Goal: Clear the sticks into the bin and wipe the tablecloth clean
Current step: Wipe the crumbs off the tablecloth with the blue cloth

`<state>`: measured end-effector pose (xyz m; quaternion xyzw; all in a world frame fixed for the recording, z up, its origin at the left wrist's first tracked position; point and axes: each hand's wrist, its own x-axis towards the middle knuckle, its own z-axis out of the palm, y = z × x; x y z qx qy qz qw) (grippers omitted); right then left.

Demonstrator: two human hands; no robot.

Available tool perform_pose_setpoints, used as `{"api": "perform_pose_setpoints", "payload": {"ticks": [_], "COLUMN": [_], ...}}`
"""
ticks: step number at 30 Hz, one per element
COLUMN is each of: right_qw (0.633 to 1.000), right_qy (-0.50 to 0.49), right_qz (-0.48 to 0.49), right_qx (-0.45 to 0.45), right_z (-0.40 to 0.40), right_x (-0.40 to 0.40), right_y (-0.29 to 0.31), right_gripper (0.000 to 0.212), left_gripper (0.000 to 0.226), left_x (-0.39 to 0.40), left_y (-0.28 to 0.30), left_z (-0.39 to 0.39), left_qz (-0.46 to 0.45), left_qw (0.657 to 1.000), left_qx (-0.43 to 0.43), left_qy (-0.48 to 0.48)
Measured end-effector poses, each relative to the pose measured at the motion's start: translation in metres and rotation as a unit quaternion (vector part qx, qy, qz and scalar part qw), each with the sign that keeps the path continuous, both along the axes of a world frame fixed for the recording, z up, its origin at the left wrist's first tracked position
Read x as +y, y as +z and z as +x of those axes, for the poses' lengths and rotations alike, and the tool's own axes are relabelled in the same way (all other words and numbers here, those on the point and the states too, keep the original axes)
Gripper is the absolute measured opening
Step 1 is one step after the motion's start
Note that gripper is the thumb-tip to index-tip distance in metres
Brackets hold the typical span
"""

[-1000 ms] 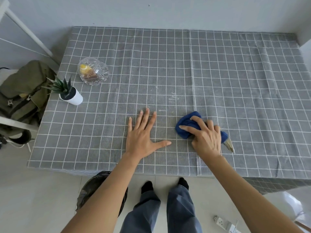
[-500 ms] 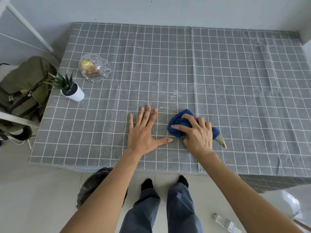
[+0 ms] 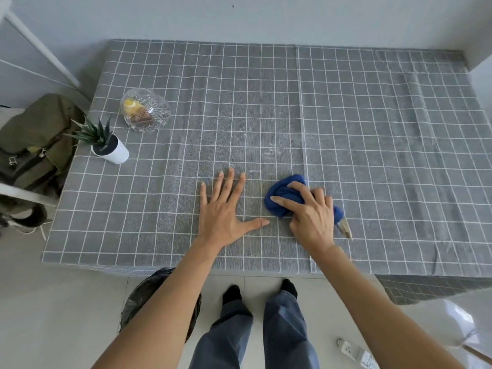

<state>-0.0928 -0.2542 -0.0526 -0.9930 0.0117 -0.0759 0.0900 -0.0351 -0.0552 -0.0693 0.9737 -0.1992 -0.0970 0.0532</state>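
**Room setting around the covered table**

A plain pale wall (image 3: 266,17) is running behind the table's far edge. Glossy light floor tiles (image 3: 53,315) are reflecting daylight at lower right. White frame bars (image 3: 40,46) are slanting across the upper left, above an olive backpack (image 3: 32,145) that is sitting on a white seat (image 3: 26,194). A white power strip (image 3: 351,351) is lying on the floor at lower right.

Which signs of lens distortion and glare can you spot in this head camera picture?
Head view: the tablecloth grid lines bow and its far edge looks narrower, a wide-angle effect; light is soft and even, shadows faint; the glass dish glints; the floor tile at lower right shows a bright sheen.
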Motion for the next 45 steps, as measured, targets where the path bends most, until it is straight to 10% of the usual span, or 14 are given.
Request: {"api": "perform_pose_setpoints", "payload": {"ticks": [9,45], "right_qw": [0.994,0.998], "right_qy": [-0.097,0.031], "right_qz": [0.019,-0.049], "right_qx": [-0.042,0.013], "right_z": [0.012,0.078], "right_x": [-0.031,0.024], "right_y": [0.004,0.011], "right_gripper": [0.054,0.050], "left_gripper": [0.109,0.112], "left_x": [0.005,0.021], "left_y": [0.001,-0.002], "left_z": [0.026,0.062], "left_qz": [-0.045,0.005], "left_qw": [0.998,1.000], "left_qx": [0.036,-0.014], "left_qy": [0.020,0.010]}}
